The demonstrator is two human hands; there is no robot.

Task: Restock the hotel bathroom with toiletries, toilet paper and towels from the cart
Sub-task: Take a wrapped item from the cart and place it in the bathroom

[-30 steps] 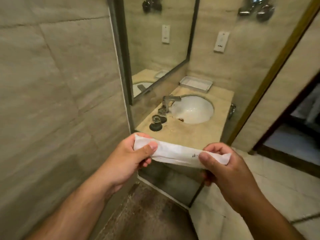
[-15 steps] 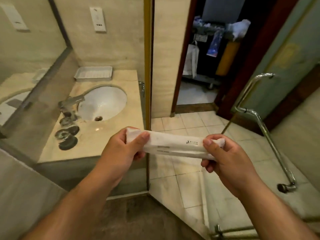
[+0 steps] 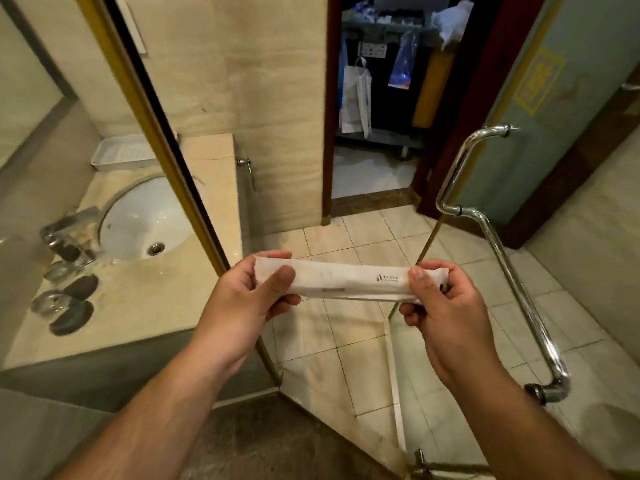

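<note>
Toiletry packet [image 3: 349, 282]: located at centre frame, held in the air above the tiled floor, clear of every surface. Its long axis runs left to right across the frame, close to level, and it spans the gap between the two hands. The left hand [image 3: 242, 299] is clamped on the left end, thumb across the front face and fingers curled behind. The right hand [image 3: 446, 313] pinches the right end, thumb pressed down just beside the printed mark and fingers curled beneath. Appearance: a long, narrow white wrapper, slightly creased, with a small dark logo near the right end and a faint line of print near the lower left edge; contents cannot be determined. Governing relation: the vanity counter [image 3: 156, 299] lies to the left of the packet, and the white tray [image 3: 121, 154] stands at the counter's far end in the upper left of the frame, beyond the basin [image 3: 138, 220] and partly behind a gold-edged glass panel [image 3: 162, 140]. The left hand is the nearer to that counter. Assessment: depositing the packet there would call for a carry leftward and away from the body, most readily led by the left hand with the right letting go. The supply cart [image 3: 388, 64] is visible through the doorway at upper centre, well apart from both hands.
</note>
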